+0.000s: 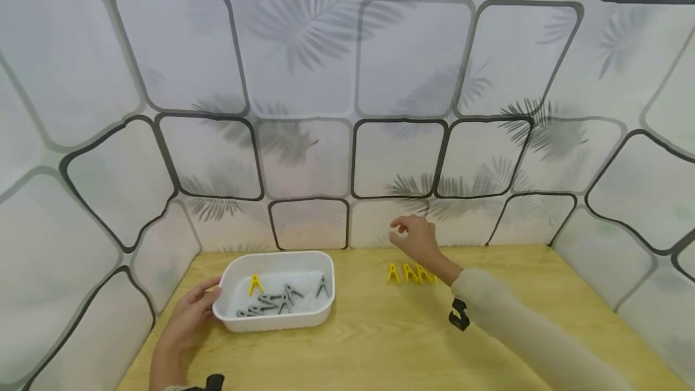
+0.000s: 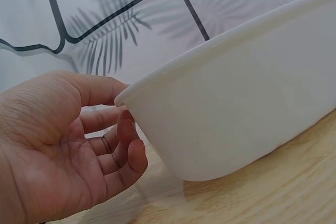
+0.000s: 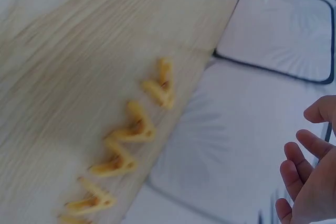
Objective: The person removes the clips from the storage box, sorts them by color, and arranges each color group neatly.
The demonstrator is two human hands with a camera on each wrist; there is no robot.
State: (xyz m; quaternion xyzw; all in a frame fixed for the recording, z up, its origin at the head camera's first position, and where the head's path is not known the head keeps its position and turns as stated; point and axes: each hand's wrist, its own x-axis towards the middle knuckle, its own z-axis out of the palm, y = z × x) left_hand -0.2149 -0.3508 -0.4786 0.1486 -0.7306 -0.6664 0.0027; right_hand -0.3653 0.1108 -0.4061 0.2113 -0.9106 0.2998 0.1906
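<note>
A white plastic basin (image 1: 276, 322) stands at the left of the table, with several grey clothespins (image 1: 266, 306) and one yellow clothespin (image 1: 255, 284) inside. At its left end my left hand (image 1: 187, 312) holds the rim; in the left wrist view the fingers bend against the basin's outer wall (image 2: 226, 98). Toward the back of the table is a row of several yellow clothespins (image 1: 409, 273), the rightmost partly hidden by my right forearm. Raised above that row, my right hand (image 1: 418, 239) has loosely bent fingers and nothing between them.
The wooden table (image 1: 380, 343) meets a patterned curtain (image 1: 309, 162) at its back edge, and the curtain also lines both sides. A dark band sits on each wrist, the right band (image 1: 459, 314) plainly seen.
</note>
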